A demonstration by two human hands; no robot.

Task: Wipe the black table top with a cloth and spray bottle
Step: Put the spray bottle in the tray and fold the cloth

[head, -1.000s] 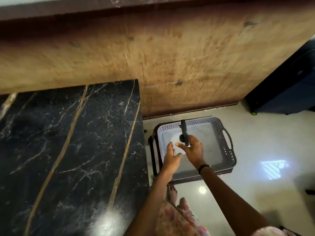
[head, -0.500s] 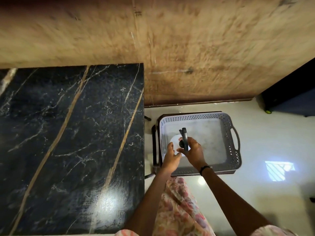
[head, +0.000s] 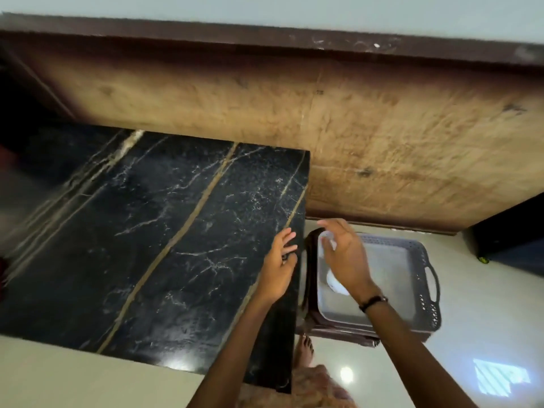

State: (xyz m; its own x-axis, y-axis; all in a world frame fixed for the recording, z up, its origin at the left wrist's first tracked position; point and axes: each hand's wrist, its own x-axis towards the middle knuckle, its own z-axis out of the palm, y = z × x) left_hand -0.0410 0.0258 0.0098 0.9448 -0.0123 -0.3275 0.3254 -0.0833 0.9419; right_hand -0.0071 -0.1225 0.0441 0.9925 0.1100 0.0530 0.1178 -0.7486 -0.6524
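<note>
Below, the left hand hangs over the right edge of the black table top, fingers relaxed and grasping nothing. Just beside it, the right hand hovers slack and empty above the grey tray, where a white thing, perhaps the bottle, lies.

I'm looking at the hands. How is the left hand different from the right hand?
The left hand is over the black table top, near its edge; the right hand is over the grey tray. The right wrist wears a dark band; the left wrist shows none. Both have loose, spread fingers. Neither plainly grips anything.
</note>
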